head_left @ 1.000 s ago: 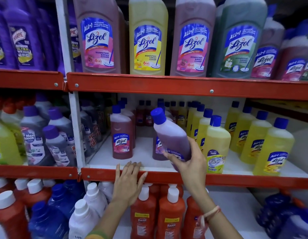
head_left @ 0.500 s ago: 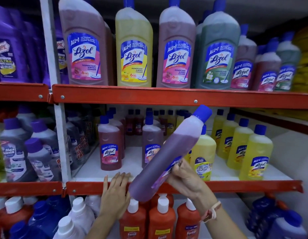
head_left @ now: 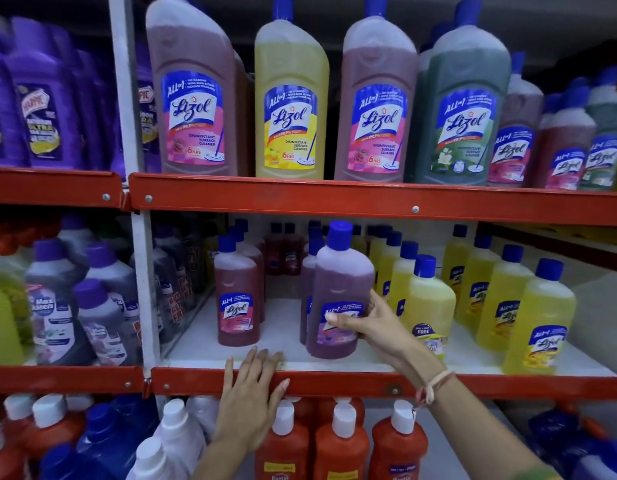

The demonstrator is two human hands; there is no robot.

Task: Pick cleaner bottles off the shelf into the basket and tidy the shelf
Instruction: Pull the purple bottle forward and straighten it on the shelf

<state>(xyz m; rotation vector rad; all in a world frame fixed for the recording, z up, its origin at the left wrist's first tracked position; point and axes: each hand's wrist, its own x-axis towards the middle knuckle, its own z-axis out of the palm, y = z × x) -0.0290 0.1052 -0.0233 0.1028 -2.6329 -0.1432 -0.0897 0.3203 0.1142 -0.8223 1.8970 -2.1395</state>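
A purple Lizol bottle (head_left: pixel 338 292) with a blue cap stands upright near the front of the white middle shelf (head_left: pixel 286 327). My right hand (head_left: pixel 373 323) is wrapped around its label, thumb across the front. My left hand (head_left: pixel 248 396) lies flat on the shelf's red front rail (head_left: pixel 334 384), fingers spread, holding nothing. A pink Lizol bottle (head_left: pixel 237 296) stands to the left of the purple one, with more pink and purple bottles behind. No basket is in view.
Several yellow Lizol bottles (head_left: pixel 539 317) fill the right of the middle shelf. Large Lizol bottles (head_left: pixel 289 98) line the upper shelf. Orange Bactin bottles (head_left: pixel 338 448) and white and blue bottles stand on the bottom shelf. A white upright post (head_left: pixel 141 271) divides the bays.
The purple bottle was tilted in my right hand in front of the shelf; now it stands upright on the shelf. My left hand has stayed on the red rail.
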